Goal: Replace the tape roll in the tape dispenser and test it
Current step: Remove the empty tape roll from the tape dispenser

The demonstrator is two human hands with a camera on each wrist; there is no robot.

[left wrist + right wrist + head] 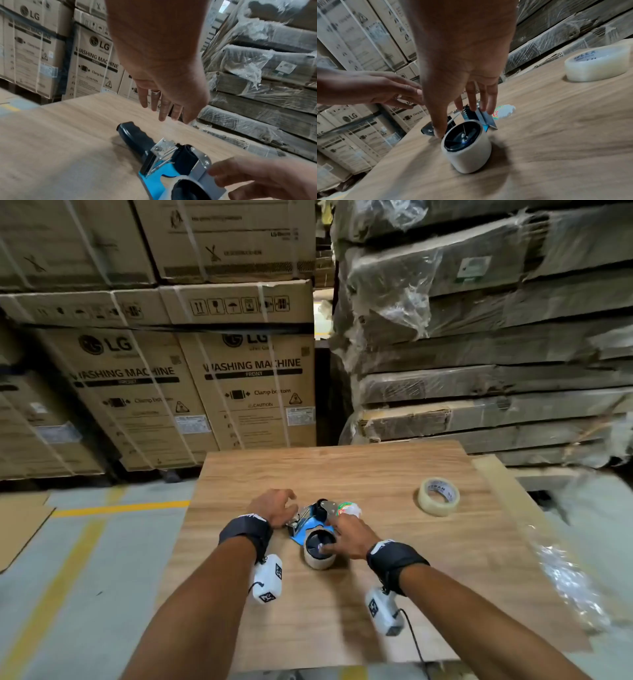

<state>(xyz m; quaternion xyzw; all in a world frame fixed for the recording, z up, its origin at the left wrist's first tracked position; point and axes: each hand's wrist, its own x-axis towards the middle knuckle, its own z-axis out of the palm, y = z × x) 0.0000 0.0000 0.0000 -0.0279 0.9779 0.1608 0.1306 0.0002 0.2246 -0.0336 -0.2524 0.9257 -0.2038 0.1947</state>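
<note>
A blue tape dispenser (310, 523) with a black handle (135, 135) lies on its side on the wooden table (325, 611). A pale, thin roll (465, 152) sits on its black hub, facing up. My right hand (342, 530) reaches over it with straight fingers (485, 100); the fingertips touch the metal plate and the thumb touches the roll's rim. My left hand (164, 111) hovers open just above the handle and holds nothing. A full clear tape roll (438, 496) lies apart at the table's right.
A crumpled scrap of label (505, 111) lies just past the dispenser. Stacked washing-machine cartons (205, 388) stand behind on the left, and wrapped flat boards (479, 354) on the right. Loose plastic film (565, 577) covers the table's right edge. Grey floor with a yellow line (102, 510) lies left.
</note>
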